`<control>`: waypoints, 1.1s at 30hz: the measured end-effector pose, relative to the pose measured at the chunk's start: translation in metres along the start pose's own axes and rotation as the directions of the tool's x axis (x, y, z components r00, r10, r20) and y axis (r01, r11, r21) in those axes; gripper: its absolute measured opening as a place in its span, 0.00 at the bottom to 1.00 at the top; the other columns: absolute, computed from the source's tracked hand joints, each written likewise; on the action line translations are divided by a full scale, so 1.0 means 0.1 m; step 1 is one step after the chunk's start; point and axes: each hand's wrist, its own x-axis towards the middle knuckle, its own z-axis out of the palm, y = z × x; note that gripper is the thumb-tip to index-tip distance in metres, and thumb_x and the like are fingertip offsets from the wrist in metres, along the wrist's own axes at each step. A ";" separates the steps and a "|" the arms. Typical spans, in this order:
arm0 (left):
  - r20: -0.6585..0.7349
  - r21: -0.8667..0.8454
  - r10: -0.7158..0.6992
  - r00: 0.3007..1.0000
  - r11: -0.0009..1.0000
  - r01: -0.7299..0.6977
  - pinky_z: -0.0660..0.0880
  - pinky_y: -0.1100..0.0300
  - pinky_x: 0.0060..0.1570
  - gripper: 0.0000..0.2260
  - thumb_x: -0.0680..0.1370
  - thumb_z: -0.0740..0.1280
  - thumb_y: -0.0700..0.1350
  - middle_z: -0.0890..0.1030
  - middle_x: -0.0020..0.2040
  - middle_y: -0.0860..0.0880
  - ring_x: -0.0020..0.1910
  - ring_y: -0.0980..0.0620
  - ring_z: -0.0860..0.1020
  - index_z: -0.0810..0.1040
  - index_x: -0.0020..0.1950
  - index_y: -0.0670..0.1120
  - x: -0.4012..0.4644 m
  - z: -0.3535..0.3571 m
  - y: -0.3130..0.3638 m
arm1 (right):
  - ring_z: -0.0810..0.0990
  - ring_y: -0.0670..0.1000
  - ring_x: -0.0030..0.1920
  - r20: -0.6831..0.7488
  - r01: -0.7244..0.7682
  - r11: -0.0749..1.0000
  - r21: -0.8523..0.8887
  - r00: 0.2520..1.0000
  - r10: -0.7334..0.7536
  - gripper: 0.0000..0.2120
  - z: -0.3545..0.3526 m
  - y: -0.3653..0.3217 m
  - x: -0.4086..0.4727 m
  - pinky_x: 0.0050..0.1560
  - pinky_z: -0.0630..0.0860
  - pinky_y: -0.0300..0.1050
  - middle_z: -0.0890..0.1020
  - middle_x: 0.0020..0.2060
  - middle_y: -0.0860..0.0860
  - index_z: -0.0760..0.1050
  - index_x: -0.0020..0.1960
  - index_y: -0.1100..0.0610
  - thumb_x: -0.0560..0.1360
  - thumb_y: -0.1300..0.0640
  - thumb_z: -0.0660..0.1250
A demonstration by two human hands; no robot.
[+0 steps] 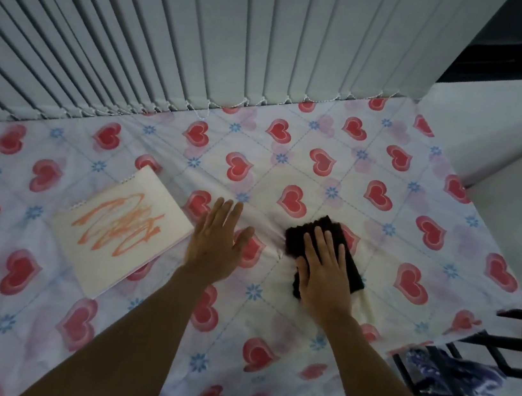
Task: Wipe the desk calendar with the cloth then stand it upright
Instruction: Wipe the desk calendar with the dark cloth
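The desk calendar (121,230) lies flat on the table, left of centre, a cream page with orange scribbles and a spiral binding on its far-left edge. My left hand (218,239) hovers flat just right of the calendar, fingers apart, holding nothing. A black cloth (318,236) lies on the table right of centre. My right hand (324,272) rests palm-down on the cloth, fingers spread over it, pressing it to the table; its grip underneath is hidden.
The table wears a white cover with red hearts (293,199). White vertical blinds (208,39) hang along the far edge. A dark metal chair frame (479,349) stands off the table's right corner.
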 end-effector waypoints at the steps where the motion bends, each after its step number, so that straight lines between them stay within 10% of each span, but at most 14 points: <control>1: -0.020 -0.010 -0.013 1.000 1.000 0.013 0.48 0.48 0.74 0.29 0.79 0.47 0.62 0.58 0.77 0.45 0.77 0.48 0.50 0.57 0.76 0.48 0.00 -0.05 -0.05 | 0.54 0.58 0.79 -0.020 0.000 1.000 0.028 1.000 0.000 0.26 0.01 -0.01 0.01 0.78 0.52 0.59 0.62 0.77 0.57 0.62 0.76 0.60 0.83 0.49 0.46; 8: -0.199 -0.064 -0.123 0.972 0.992 0.113 0.70 0.43 0.64 0.23 0.80 0.54 0.57 0.74 0.67 0.42 0.66 0.41 0.71 0.70 0.68 0.44 0.04 -0.51 -0.43 | 0.59 0.51 0.76 -0.080 -0.181 0.882 0.435 0.968 0.238 0.28 -0.13 -0.24 0.18 0.77 0.55 0.52 0.68 0.75 0.56 0.64 0.76 0.60 0.82 0.46 0.46; 12: -0.266 -0.094 -0.247 0.932 0.969 0.230 0.68 0.45 0.63 0.20 0.81 0.55 0.54 0.75 0.65 0.43 0.64 0.42 0.72 0.71 0.67 0.45 -0.05 -0.77 -0.77 | 0.79 0.60 0.61 -0.086 -0.191 0.802 0.567 0.954 0.288 0.24 -0.28 -0.55 0.44 0.61 0.77 0.58 0.78 0.65 0.60 0.64 0.76 0.56 0.83 0.48 0.49; 16: -0.285 -0.081 -0.371 0.884 0.928 0.364 0.66 0.45 0.65 0.19 0.81 0.54 0.54 0.74 0.66 0.43 0.64 0.42 0.71 0.70 0.67 0.46 -0.18 -1.03 -1.16 | 0.77 0.43 0.37 -0.197 -0.030 0.779 0.627 0.961 0.196 0.18 -0.36 -1.03 0.76 0.37 0.71 0.26 0.81 0.44 0.46 0.69 0.72 0.55 0.85 0.54 0.53; 21: -0.268 -0.070 -0.489 0.830 0.869 0.489 0.64 0.43 0.68 0.19 0.81 0.56 0.53 0.71 0.70 0.45 0.68 0.42 0.69 0.68 0.69 0.48 -0.50 -1.22 -1.66 | 0.83 0.57 0.49 -0.220 0.095 0.716 0.691 0.972 0.083 0.18 -0.28 -1.81 1.07 0.48 0.77 0.42 0.84 0.51 0.56 0.72 0.68 0.57 0.85 0.54 0.52; 33: -0.070 0.099 -0.434 0.898 0.893 0.439 0.42 0.53 0.73 0.27 0.80 0.52 0.58 0.51 0.79 0.50 0.77 0.52 0.45 0.51 0.77 0.51 -0.97 -0.95 -2.53 | 0.80 0.59 0.60 -0.049 0.115 0.730 0.674 0.993 -0.111 0.19 0.37 -3.07 1.12 0.58 0.73 0.44 0.82 0.58 0.59 0.72 0.69 0.60 0.84 0.52 0.54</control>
